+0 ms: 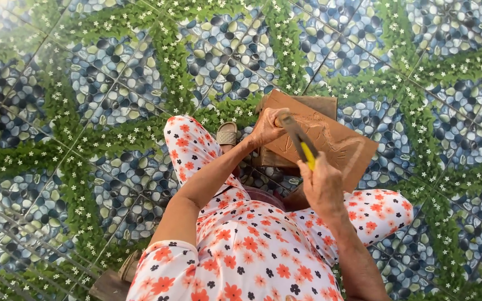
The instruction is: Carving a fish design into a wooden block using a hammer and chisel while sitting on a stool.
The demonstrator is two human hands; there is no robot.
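Note:
A brown wooden panel (pixel 336 142) with shallow carved lines rests tilted in front of my knees, on a wooden block (pixel 267 160). A long dark tool with a yellow grip (pixel 307 153) lies across the panel's near-left part. My left hand (pixel 267 127) is closed around the tool's far end, against the panel's left edge. My right hand (pixel 322 185) grips the near end, just below the yellow part. I am seated, with flowered white-and-orange trousers over both knees.
The floor (pixel 112 83) is tiled in a pattern of blue pebbles and green leaf bands. A tan sandal (pixel 228 134) lies beside the panel's left side. Another sandal (pixel 131 265) and a wooden piece (pixel 107 286) sit at the lower left.

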